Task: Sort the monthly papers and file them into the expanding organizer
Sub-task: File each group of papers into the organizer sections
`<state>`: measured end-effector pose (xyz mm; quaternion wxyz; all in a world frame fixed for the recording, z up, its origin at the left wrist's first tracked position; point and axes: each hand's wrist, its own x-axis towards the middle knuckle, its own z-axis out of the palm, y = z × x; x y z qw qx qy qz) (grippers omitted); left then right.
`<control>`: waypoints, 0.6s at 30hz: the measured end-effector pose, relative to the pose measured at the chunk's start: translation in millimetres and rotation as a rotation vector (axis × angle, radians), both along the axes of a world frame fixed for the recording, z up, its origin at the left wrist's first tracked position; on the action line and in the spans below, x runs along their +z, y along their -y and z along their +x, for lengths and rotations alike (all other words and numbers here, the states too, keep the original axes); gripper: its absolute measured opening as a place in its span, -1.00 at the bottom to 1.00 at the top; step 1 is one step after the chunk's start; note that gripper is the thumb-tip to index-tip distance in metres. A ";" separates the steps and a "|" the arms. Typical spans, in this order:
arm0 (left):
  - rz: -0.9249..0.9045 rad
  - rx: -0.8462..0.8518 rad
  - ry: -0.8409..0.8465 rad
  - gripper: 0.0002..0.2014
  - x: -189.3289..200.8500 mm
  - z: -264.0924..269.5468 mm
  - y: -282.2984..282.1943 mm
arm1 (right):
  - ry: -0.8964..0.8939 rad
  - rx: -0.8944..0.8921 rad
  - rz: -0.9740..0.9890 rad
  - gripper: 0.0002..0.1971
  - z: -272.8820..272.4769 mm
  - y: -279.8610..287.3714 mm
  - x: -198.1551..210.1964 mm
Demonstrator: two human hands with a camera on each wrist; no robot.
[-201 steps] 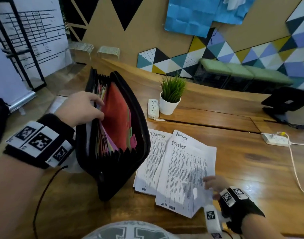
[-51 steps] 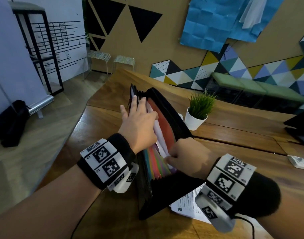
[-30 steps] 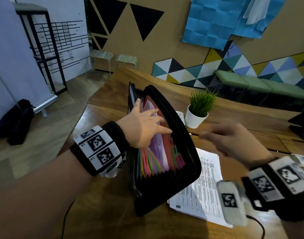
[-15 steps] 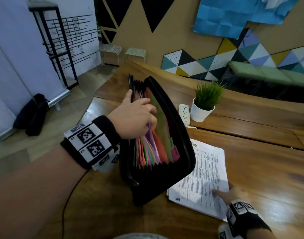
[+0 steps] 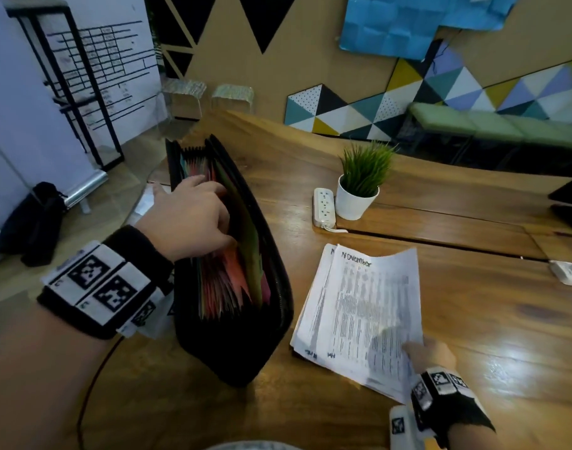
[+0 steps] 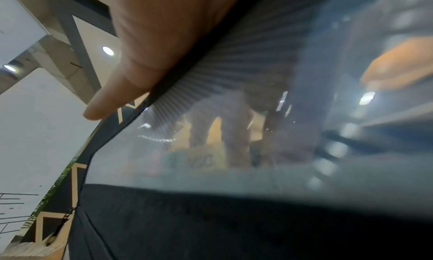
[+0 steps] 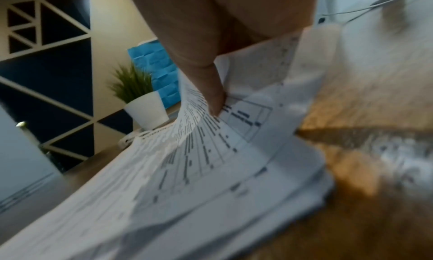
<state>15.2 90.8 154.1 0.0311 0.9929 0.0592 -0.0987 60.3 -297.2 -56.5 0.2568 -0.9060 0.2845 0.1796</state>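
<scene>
On the table point(image 5: 472, 319), beside the organizer point(image 5: 245, 319), right hand point(image 5: 430, 350) now pinches and lifts the November sheet point(image 5: 372, 306); a second ago it was only reaching. Left hand point(image 5: 187, 219) still curls into the dividers, keeping a pocket open, so filing probably comes next.

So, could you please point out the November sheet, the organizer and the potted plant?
November sheet point(image 5: 372, 306): head view, middle of the printed page.
organizer point(image 5: 245, 349): head view, black near end wall.
potted plant point(image 5: 356, 203): head view, white pot.

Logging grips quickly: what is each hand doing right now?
Left hand: fingers curled into the organizer, gripping its dividers.
Right hand: pinching the November paper, lifting its corner.
</scene>
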 end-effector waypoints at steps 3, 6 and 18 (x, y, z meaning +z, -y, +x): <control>0.038 -0.032 0.024 -0.91 0.4 3.0 5.5 | 0.030 0.003 -0.016 -0.66 2.4 9.6 3.6; 0.040 -0.100 0.055 -0.94 -1.9 9.6 8.3 | 0.063 0.005 -0.044 -0.63 -0.4 12.1 2.7; -0.108 -0.307 0.064 -0.57 5.0 28.2 8.1 | -0.096 0.305 -0.261 -0.46 -16.4 -32.8 -8.2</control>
